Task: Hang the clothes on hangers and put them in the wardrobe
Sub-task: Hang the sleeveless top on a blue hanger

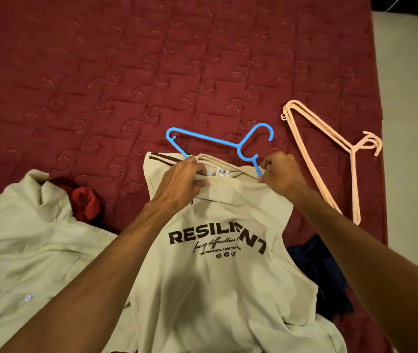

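Quilted maroon bedspread point(101, 72) beneath. Centred on it, beige printed T-shirt point(215, 289), blue plastic hanger point(203, 138) partly inside its collar. Collar fabric pinched by left hand point(180, 182) and right hand point(281, 174). Rightward, stacked peach plastic hangers point(312, 149); leftward, pale green shirt point(24, 238).

We see a warm, rather dim indoor light, diffuse and without glare: around the blue hanger point(218, 142) the red bedcover point(126, 72) is evenly lit and darkens toward the corner far up-left of it, while the pale floor point(411, 98) to the hanger's right is the brightest patch. Below the hanger a soft-edged grey shadow lies on the T-shirt point(215, 289) under its print, and the dark garment point(330, 276) to the hanger's lower right sinks almost to black. Hanger and print are sharp, the forearms point(88, 289) below the hanger look slightly soft, and the wide lens bows the bedcover's edge right of the hanger.
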